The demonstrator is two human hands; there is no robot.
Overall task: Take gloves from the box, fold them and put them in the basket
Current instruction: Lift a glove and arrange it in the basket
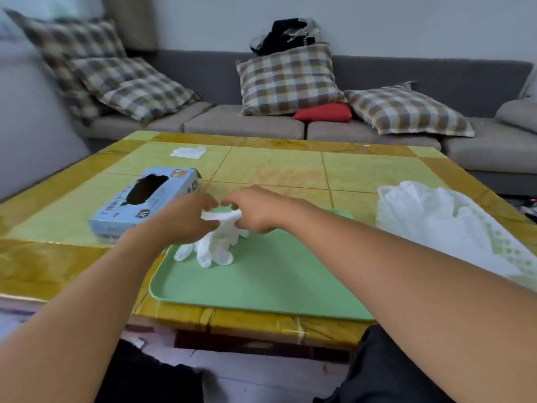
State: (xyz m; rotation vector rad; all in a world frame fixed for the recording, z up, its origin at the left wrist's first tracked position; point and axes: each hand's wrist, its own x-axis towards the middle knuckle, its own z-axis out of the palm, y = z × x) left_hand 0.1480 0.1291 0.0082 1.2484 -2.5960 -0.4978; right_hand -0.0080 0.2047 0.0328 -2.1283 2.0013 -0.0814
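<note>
Glove (pixel 216 247): one white glove over the far left corner of the green tray (pixel 261 283), cuff raised toward the hands, fingers trailing down onto the tray toward the person.
Left hand (pixel 186 218): fingers curled, pinching the left side of the cuff.
Right hand (pixel 255 210): fingers curled, pinching the right side of the same cuff; the two hands sit just beside each other, fingertips nearly meeting above it.
Key relation: the glove's long axis runs from the cuff at the grip back toward the near edge of the table (pixel 276 167), so its fingers lie nearer the person than both hands. Neither hand is clearly closer; a fold would likely bring cuff toward fingers along that axis.
Box (pixel 145 199): one blue glove box, left of the tray on the table's left side, opening up, just beyond the left hand.
Basket (pixel 505 251): one white lattice basket at the table's right edge, heaped with white gloves (pixel 430 210); their number cannot be told.
Other: one small white piece (pixel 187 152) near the table's far left corner, well apart.
Stage: judged to be fold beginning, basket step not yet done.
</note>
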